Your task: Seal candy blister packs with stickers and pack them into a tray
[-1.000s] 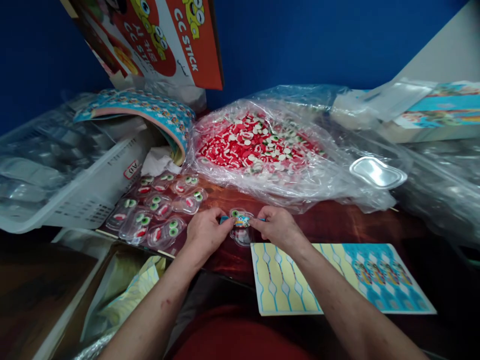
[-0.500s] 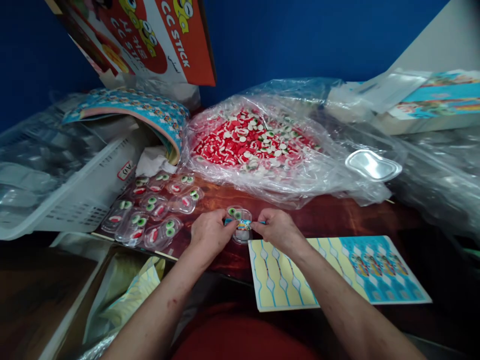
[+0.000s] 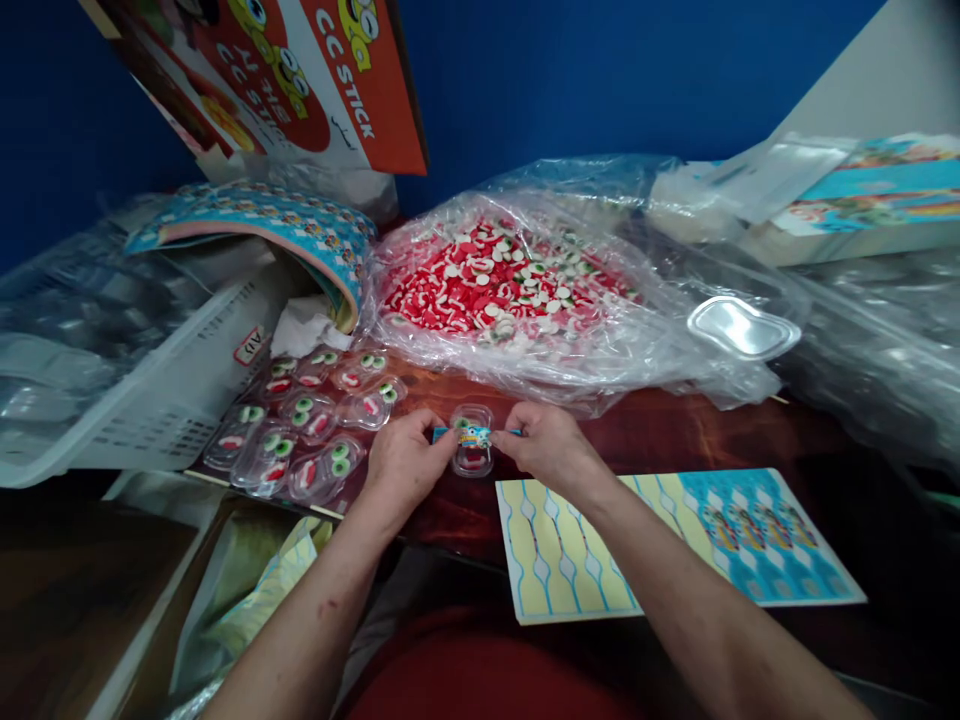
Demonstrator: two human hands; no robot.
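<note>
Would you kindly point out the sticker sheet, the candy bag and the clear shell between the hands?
sticker sheet (image 3: 675,540), head view, middle
candy bag (image 3: 510,285), head view, candy heap
clear shell (image 3: 472,457), head view, lower half

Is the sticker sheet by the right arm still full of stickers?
No: the sticker sheet shows bare yellow backing on its left part, with printed blue stickers only on its right part.

One small clear plastic blister case (image 3: 472,455), peanut-shaped, lying flat on the red-brown tabletop, red and green-white candy pieces inside. A narrow blue printed sticker (image 3: 472,436) lies stretched horizontally across its middle.
</note>
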